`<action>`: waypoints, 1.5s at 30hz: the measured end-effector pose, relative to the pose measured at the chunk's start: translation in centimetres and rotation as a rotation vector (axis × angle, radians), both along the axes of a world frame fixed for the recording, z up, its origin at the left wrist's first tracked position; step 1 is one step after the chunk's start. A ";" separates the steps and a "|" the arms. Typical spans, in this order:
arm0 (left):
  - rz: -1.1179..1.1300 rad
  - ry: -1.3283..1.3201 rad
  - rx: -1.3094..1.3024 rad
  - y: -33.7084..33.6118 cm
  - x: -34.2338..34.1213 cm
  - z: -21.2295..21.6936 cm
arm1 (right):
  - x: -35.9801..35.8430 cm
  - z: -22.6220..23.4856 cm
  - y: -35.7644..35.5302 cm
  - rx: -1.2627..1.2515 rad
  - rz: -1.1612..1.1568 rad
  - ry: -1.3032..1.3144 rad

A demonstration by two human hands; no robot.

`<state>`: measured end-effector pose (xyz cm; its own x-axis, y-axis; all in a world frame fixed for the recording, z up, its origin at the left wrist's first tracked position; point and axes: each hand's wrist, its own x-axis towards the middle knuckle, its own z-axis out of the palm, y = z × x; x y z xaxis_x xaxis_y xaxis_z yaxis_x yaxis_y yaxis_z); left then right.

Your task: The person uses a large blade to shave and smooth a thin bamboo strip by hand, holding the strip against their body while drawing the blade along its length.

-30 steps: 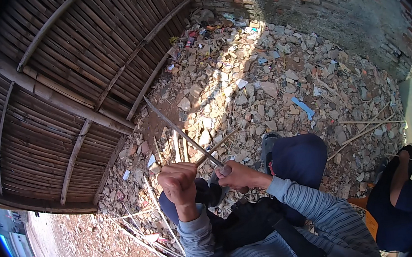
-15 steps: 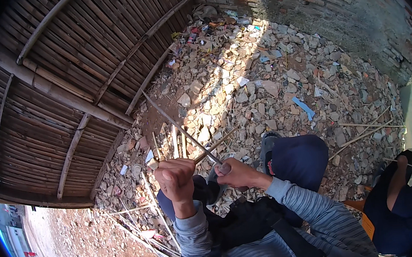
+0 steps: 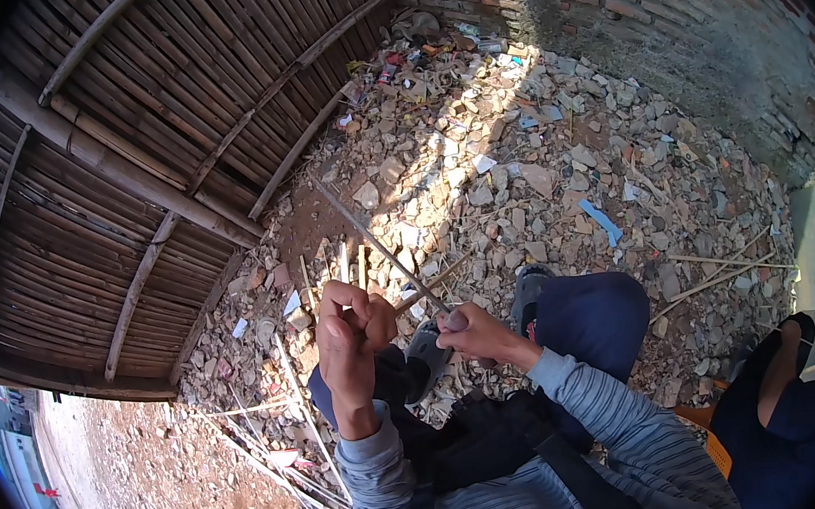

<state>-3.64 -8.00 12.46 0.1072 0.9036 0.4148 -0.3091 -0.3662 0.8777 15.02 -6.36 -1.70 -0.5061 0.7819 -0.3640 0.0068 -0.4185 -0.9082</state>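
My left hand (image 3: 351, 335) is raised in front of me with its fingers loosely curled. A brown stick (image 3: 433, 284), likely bamboo, runs out from its right side; the part at the palm is hidden by the fingers. To the right, my right hand (image 3: 483, 334) is closed around the grip of a long, thin, dark tool (image 3: 371, 238) with a rounded grip end. The narrow shaft or blade, seen nearly edge-on, points away to the upper left and passes over the far side of the stick. Below both hands are my shoes and dark-trousered knees (image 3: 594, 324).
Rubble and litter (image 3: 539, 181) cover the ground. A slatted bamboo panel (image 3: 150, 162) leans at the left, and a brick wall (image 3: 682, 27) stands behind. Thin bamboo strips (image 3: 272, 472) lie at the lower left. Another person's dark-clothed leg (image 3: 782, 414) shows at the right beside an orange plastic object (image 3: 713, 441).
My left hand has turned upward and its fingers have loosened from a tight fist. My right hand and the long tool have shifted slightly right and nearer to me.
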 end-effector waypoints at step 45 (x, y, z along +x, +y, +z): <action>-0.060 -0.245 -0.001 -0.9 -0.5 -1.3 | -0.7 6.0 -2.0 -0.049 0.112 0.043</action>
<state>-4.16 -8.87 11.11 0.0570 0.8991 0.4340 -0.5334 -0.3400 0.7745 14.30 -8.41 4.34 -0.6055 0.7013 -0.3763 0.0172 -0.4611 -0.8872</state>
